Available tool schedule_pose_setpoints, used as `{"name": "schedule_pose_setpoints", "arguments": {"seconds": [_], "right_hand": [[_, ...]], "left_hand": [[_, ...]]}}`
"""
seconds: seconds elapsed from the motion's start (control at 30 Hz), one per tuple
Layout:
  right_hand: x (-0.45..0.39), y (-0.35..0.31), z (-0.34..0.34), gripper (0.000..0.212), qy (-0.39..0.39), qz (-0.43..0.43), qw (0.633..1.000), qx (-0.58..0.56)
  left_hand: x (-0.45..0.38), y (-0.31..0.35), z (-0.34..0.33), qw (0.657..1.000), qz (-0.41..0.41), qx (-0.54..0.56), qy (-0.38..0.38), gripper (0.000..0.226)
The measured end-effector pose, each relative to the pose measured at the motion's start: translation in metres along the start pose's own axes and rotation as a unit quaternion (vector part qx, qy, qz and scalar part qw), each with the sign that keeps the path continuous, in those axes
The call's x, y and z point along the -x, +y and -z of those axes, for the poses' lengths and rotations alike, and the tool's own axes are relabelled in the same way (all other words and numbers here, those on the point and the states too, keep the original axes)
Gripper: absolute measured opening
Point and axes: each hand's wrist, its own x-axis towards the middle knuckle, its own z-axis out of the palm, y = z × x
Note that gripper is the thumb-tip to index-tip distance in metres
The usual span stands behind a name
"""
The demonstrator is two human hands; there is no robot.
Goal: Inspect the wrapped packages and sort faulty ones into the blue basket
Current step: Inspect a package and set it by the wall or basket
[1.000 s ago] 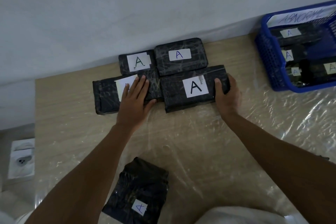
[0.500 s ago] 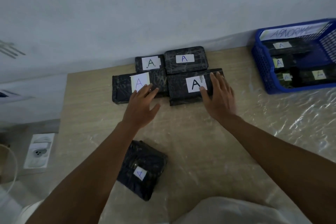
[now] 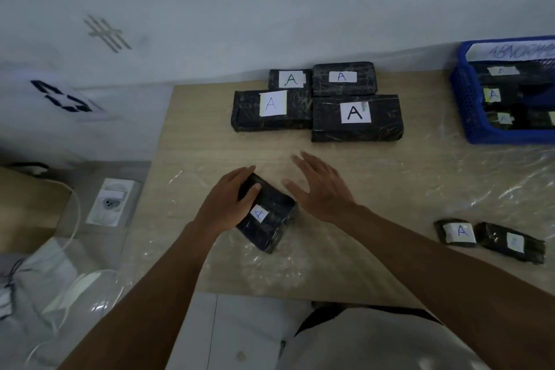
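A small black wrapped package [image 3: 270, 221] with a white "A" label lies tilted near the table's front edge. My left hand [image 3: 229, 203] grips its left end, thumb on top. My right hand [image 3: 322, 189] hovers just right of it, fingers spread, holding nothing. Several black packages [image 3: 356, 119] with "A" labels lie grouped at the back of the table by the wall. The blue basket [image 3: 468, 111], labelled "ABNORMAL", stands at the far right with several packages inside.
Two more small wrapped packages [image 3: 459, 233] lie at the right near the front edge. Clear plastic film [image 3: 450, 177] covers much of the wooden table. Left of the table, on the floor, are a wall socket plate [image 3: 109, 201], cables and a cardboard box [image 3: 27, 207].
Both hands left the grouped packages at the back and pulled toward the front. My left hand has taken hold of the small package; my right hand came beside it. The camera tilted down.
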Motion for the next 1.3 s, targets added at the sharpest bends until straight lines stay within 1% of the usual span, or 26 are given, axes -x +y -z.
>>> {"name": "schedule_pose_setpoints", "arguments": {"seconds": [0.1, 0.17, 0.23, 0.3, 0.37, 0.4, 0.5, 0.57, 0.67, 0.73, 0.77, 0.83, 0.9, 0.93, 0.97, 1.0, 1.03, 1.07, 1.1, 1.2, 1.27, 1.3], "right_hand": [[0.009, -0.016, -0.015, 0.077, -0.063, 0.004, 0.998, -0.008], [0.014, -0.021, -0.025, 0.081, -0.092, -0.007, 0.995, -0.031], [0.019, -0.021, -0.032, 0.078, -0.112, -0.012, 0.99, -0.088], [0.023, -0.02, -0.034, 0.068, -0.119, -0.021, 0.977, -0.173], [0.025, -0.015, -0.032, 0.06, -0.112, -0.029, 0.966, -0.231], [0.025, -0.011, -0.029, 0.063, -0.113, -0.034, 0.961, -0.251], [0.024, 0.004, -0.018, 0.087, -0.154, -0.064, 0.938, -0.305], [0.025, 0.017, -0.015, 0.091, -0.173, -0.081, 0.919, -0.345], [0.036, 0.028, -0.016, 0.077, -0.147, -0.117, 0.893, -0.41], [0.043, 0.033, -0.019, 0.066, -0.128, -0.128, 0.885, -0.428], [0.045, 0.036, -0.021, 0.062, -0.121, -0.131, 0.882, -0.436], [0.048, 0.04, -0.02, 0.056, -0.105, -0.141, 0.869, -0.462], [0.051, 0.043, -0.017, 0.047, -0.082, -0.14, 0.857, -0.489], [0.054, 0.044, -0.013, 0.043, -0.074, -0.136, 0.854, -0.498], [0.057, 0.044, -0.011, 0.042, -0.068, -0.134, 0.851, -0.503], [0.06, 0.044, -0.009, 0.043, -0.061, -0.133, 0.851, -0.505], [0.062, 0.046, -0.008, 0.044, -0.051, -0.132, 0.852, -0.504], [0.064, 0.047, -0.005, 0.046, -0.042, -0.131, 0.852, -0.505], [0.065, 0.047, 0.0, 0.047, -0.032, -0.132, 0.852, -0.506], [0.068, 0.051, 0.029, 0.046, 0.007, -0.128, 0.844, -0.52], [0.069, 0.056, 0.057, 0.04, 0.039, -0.123, 0.84, -0.526], [0.07, 0.059, 0.073, 0.044, 0.049, -0.118, 0.835, -0.535]], "left_hand": [[0.019, -0.008, -0.005, 0.996, 0.045, 0.07, -0.004, 0.057], [0.026, -0.009, -0.008, 0.99, 0.069, 0.123, 0.007, 0.051], [0.031, -0.008, -0.013, 0.985, 0.084, 0.147, 0.034, 0.04], [0.034, -0.006, -0.014, 0.984, 0.086, 0.147, 0.059, 0.033], [0.036, -0.001, -0.015, 0.984, 0.072, 0.153, 0.055, 0.032], [0.036, 0.002, -0.015, 0.985, 0.062, 0.156, 0.046, 0.033], [0.031, 0.02, -0.02, 0.991, 0.002, 0.135, 0.02, 0.036], [0.026, 0.032, -0.028, 0.99, -0.033, 0.134, 0.024, 0.033], [0.022, 0.043, -0.042, 0.983, -0.039, 0.171, 0.058, 0.023], [0.023, 0.05, -0.05, 0.981, -0.009, 0.181, 0.071, 0.025], [0.025, 0.052, -0.055, 0.979, 0.02, 0.189, 0.077, 0.03], [0.028, 0.055, -0.066, 0.965, 0.106, 0.229, 0.077, 0.051], [0.033, 0.059, -0.077, 0.93, 0.169, 0.322, 0.059, 0.08], [0.034, 0.063, -0.082, 0.907, 0.187, 0.374, 0.049, 0.086], [0.035, 0.071, -0.087, 0.885, 0.194, 0.422, 0.039, 0.078], [0.035, 0.081, -0.089, 0.87, 0.187, 0.455, 0.035, 0.061], [0.033, 0.091, -0.091, 0.861, 0.176, 0.475, 0.041, 0.043], [0.031, 0.102, -0.092, 0.855, 0.165, 0.49, 0.05, 0.032], [0.027, 0.108, -0.093, 0.849, 0.154, 0.503, 0.051, 0.029], [0.017, 0.13, -0.085, 0.823, 0.143, 0.55, 0.023, 0.038], [0.01, 0.147, -0.073, 0.826, 0.131, 0.549, 0.008, 0.04], [0.006, 0.157, -0.068, 0.823, 0.119, 0.555, -0.001, 0.043]]}}
